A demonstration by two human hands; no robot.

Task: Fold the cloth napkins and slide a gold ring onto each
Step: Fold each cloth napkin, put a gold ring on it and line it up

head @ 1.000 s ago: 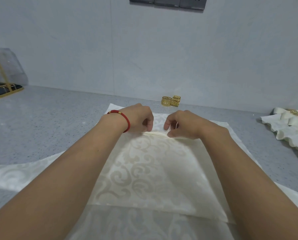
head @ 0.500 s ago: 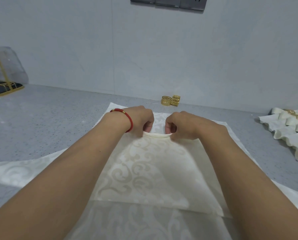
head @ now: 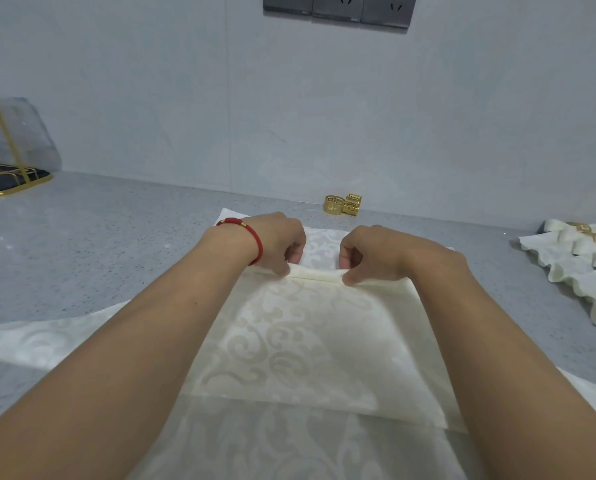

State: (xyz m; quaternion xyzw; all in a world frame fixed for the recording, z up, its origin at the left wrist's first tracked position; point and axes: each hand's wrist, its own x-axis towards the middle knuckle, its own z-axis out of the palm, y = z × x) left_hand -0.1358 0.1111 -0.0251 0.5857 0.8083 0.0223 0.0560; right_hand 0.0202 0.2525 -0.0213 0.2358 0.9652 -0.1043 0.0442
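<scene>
A cream napkin point(head: 310, 341) with a pale scroll pattern on a speckled grey worktop point(head: 99, 244); gold rings point(head: 341, 204) beyond, a red bracelet point(head: 251, 237) at one wrist.

A speckled grey counter point(head: 99, 244) is backed by a pale grey wall point(head: 151, 98), on which a row of dark sockets point(head: 338, 8) is mounted at the top edge.

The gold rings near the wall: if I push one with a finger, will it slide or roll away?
The gold rings look like rigid openwork metal, so probably light and stiff. They seem to rest on their flat ends on the smooth countertop, so a push would likely slide one; tipped onto its side, it might roll.
</scene>
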